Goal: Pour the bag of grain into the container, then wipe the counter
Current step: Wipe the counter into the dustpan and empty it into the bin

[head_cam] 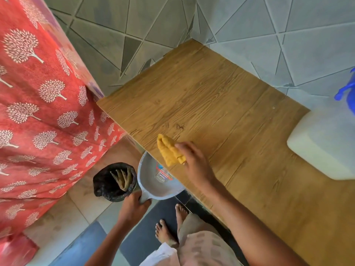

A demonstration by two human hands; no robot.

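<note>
My right hand point(194, 162) grips a folded yellow cloth point(170, 150) and holds it against the wooden counter point(211, 104) close to its front left edge. Just below that edge my left hand point(134, 206) grips the handle of a grey plastic dustpan point(153, 181), whose pan sits tucked under the counter's lip beneath the cloth. At the right edge of the view stands a white translucent container point(324, 144) with a blue cap point(347, 91) on the counter. No bag of grain is in view.
A small bin with a black liner point(113, 181) stands on the tiled floor left of the dustpan. A red cloth with white tree prints point(42, 112) covers something tall on the left. Grey tiled walls point(249, 25) back the counter. My bare feet are on a dark mat point(142, 235).
</note>
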